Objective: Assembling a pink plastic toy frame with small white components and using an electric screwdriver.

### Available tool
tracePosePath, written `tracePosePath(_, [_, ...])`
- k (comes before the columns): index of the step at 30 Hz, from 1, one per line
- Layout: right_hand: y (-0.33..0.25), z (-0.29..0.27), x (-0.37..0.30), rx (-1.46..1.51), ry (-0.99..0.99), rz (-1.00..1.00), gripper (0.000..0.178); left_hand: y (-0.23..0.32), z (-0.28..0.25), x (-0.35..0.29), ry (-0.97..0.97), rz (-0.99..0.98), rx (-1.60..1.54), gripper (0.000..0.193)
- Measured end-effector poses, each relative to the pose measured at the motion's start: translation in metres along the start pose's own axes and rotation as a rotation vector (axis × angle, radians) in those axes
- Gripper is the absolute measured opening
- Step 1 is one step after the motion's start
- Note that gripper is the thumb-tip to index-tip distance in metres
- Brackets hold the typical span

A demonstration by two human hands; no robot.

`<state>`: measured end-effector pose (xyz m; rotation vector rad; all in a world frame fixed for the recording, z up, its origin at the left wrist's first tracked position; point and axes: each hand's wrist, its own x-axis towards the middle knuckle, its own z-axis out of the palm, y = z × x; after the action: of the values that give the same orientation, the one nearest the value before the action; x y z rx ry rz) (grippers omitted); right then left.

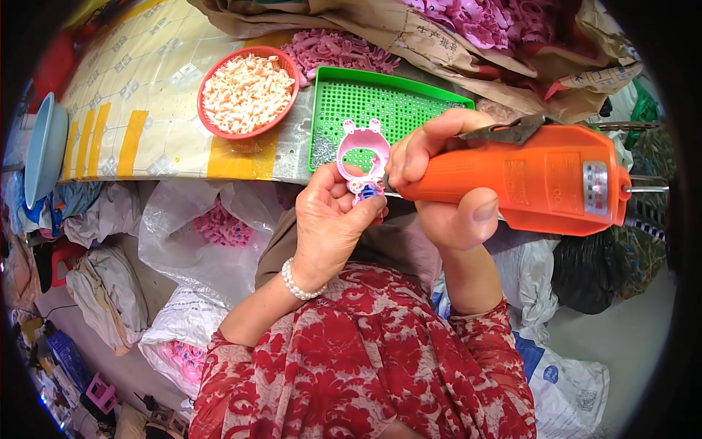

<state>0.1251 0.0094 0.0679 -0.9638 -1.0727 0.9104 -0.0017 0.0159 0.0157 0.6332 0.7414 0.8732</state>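
Observation:
My left hand (333, 216) is closed on a pink plastic toy part (360, 134). The part has an open, ring-shaped head with two small ears, and a blue piece shows lower down between my fingers and thumb. My right hand (442, 164) grips an orange electric screwdriver (504, 179), lying roughly level and pointing left. Its tip end reaches the toy's right side; whether it touches a screw I cannot tell. Behind the toy lies a green perforated tray (395, 99), partly covered by my right hand.
A red bowl (248, 91) of small cream-coloured pieces stands on the table (157, 110), beside a heap of pink parts (340, 55). A brown paper sack (380, 25) of pink parts lies at the far right. A blue basin (45, 150) is at left; plastic bags (197, 234) sit below.

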Motion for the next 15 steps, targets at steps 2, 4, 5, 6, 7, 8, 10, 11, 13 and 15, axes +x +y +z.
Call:
tracePosePath(2, [-0.0011,0.0021,0.0,-0.01,-0.007,0.009,0.074,-0.0026,-0.0016,-0.0009,0.003,0.026,-0.001,0.031])
tracePosePath(4, [-0.0001,0.0031,-0.0002,-0.019,-0.014,0.018,0.073,-0.0041,-0.0026,-0.0007,0.006,0.051,-0.002,0.03])
tracePosePath(5, [0.0013,0.0032,-0.0006,-0.012,-0.028,0.021,0.072,-0.0045,-0.0028,-0.0006,0.006,0.057,-0.009,0.03])
tracePosePath(6, [0.0018,0.0032,-0.0004,-0.006,-0.042,0.024,0.071,-0.0042,-0.0028,-0.0003,0.005,0.063,-0.016,0.03])
tracePosePath(7, [0.0015,0.0031,0.0003,-0.006,-0.041,0.024,0.071,-0.0033,-0.0031,-0.0001,0.004,0.063,-0.015,0.03])
tracePosePath(8, [0.0009,0.0028,0.0012,-0.008,-0.047,0.024,0.073,-0.0021,-0.0037,0.0001,0.007,0.04,-0.001,0.031])
tracePosePath(10, [-0.0006,0.0021,0.0025,-0.009,-0.055,0.023,0.074,-0.0011,-0.0049,0.001,0.01,0.019,0.014,0.031])
tracePosePath(11, [-0.0014,0.0017,0.003,-0.012,-0.042,0.012,0.076,-0.0011,-0.0055,0.0016,-0.01,0.015,0.005,0.031])
tracePosePath(13, [-0.0042,0.0001,0.0048,-0.015,-0.029,0.001,0.077,0.0006,-0.0074,0.0026,-0.03,0.01,-0.003,0.031])
tracePosePath(15, [-0.0077,-0.0058,0.0084,0.071,-0.012,-0.057,0.079,0.0042,-0.0092,0.0033,-0.052,-0.041,0.001,0.032])
